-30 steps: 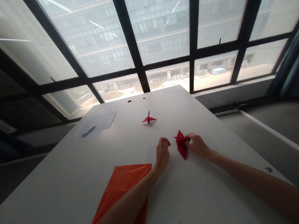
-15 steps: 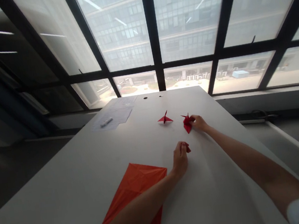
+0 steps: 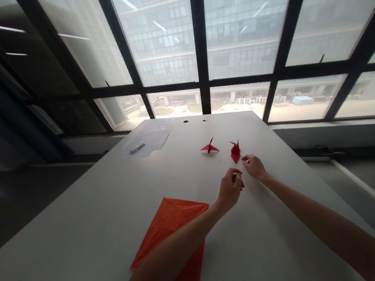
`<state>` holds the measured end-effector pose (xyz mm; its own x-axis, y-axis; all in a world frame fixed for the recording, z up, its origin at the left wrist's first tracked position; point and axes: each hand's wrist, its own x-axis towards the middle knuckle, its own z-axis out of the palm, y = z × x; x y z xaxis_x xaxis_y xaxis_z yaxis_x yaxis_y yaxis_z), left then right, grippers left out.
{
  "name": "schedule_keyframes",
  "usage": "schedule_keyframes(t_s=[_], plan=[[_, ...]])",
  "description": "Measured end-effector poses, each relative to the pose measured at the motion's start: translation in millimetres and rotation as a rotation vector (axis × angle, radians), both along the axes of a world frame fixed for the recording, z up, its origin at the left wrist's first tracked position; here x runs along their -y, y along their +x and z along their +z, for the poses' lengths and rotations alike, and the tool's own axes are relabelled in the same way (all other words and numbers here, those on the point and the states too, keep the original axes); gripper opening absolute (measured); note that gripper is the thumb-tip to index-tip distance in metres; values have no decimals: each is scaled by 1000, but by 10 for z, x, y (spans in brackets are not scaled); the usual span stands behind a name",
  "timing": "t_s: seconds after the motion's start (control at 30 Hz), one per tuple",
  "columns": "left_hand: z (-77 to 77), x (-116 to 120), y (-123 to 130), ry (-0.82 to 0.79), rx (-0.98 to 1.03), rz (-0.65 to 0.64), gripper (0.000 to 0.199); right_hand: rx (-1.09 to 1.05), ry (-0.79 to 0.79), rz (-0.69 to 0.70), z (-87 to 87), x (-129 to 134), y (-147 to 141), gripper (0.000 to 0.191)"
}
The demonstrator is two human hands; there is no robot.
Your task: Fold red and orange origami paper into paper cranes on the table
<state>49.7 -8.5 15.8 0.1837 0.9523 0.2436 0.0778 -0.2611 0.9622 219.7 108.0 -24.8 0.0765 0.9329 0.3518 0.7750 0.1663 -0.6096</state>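
Observation:
Two folded red paper cranes stand on the white table: one crane (image 3: 209, 148) near the middle, the other crane (image 3: 235, 151) to its right. My right hand (image 3: 254, 167) is just to the near right of the second crane, apart from it, with its fingers curled and nothing visible in them. Closer to me, my left hand (image 3: 231, 188) hovers over the table with bent, slightly parted fingers and holds nothing. An orange-red sheet of creased paper (image 3: 169, 219) lies at the near left, partly covered by my left forearm.
White printed sheets (image 3: 155, 140) lie at the table's far left with a pale marker-like object (image 3: 137, 148) on them. Two small round holes are near the far edge of the table (image 3: 113, 198). Large windows with dark frames rise behind it.
My right hand has let go of the right-hand crane and drawn back toward me. My left hand has moved slightly right and its fingers have loosened. The camera view has shifted a little.

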Motion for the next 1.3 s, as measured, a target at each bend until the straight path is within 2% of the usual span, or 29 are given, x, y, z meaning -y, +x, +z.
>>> schedule_keyframes(t_s=[0.13,0.17,0.23,0.33,0.4,0.43,0.5,0.53,0.57,0.63,0.7,0.77,0.87,0.97,1.03,1.1,1.3], plan=[[285,-139,-156,-66,-323,-282,20,26,-44,52,32,131,-196,18],[364,-154,-257,-35,-382,-300,22,31,-53,60,45,148,-236,17],[518,-128,-573,69,-498,-282,24,38,-63,77,70,186,-298,17],[679,74,-1297,145,-666,-367,27,40,-67,126,95,284,-334,17],[682,282,-1822,115,-780,-409,32,33,-69,173,102,389,-329,16],[644,391,-2049,105,-819,-386,32,28,-70,195,105,457,-327,16],[503,590,-2358,111,-910,-285,35,15,-72,232,117,628,-342,16],[409,673,-2420,118,-977,-262,39,8,-70,247,129,732,-366,16],[307,740,-2416,129,-1031,-234,44,7,-58,291,147,848,-403,17],[104,812,-2220,172,-1102,-237,51,-2,-26,364,194,1101,-506,19],[-74,782,-1830,249,-1122,-236,55,18,16,444,240,1344,-612,25],[-216,647,-1343,321,-1096,-193,56,79,58,521,253,1518,-665,31],[-370,330,-637,387,-1039,-198,54,181,96,548,170,1572,-548,45],[-454,47,-166,405,-1021,-206,57,272,52,462,10,1459,-216,52],[-468,-57,-32,405,-999,-206,59,294,-8,379,-81,1390,22,53],[-452,-94,-26,426,-977,-245,64,321,-43,381,-133,1368,189,56],[-346,-96,-358,461,-1035,-312,74,339,-55,386,-122,1421,252,66]])
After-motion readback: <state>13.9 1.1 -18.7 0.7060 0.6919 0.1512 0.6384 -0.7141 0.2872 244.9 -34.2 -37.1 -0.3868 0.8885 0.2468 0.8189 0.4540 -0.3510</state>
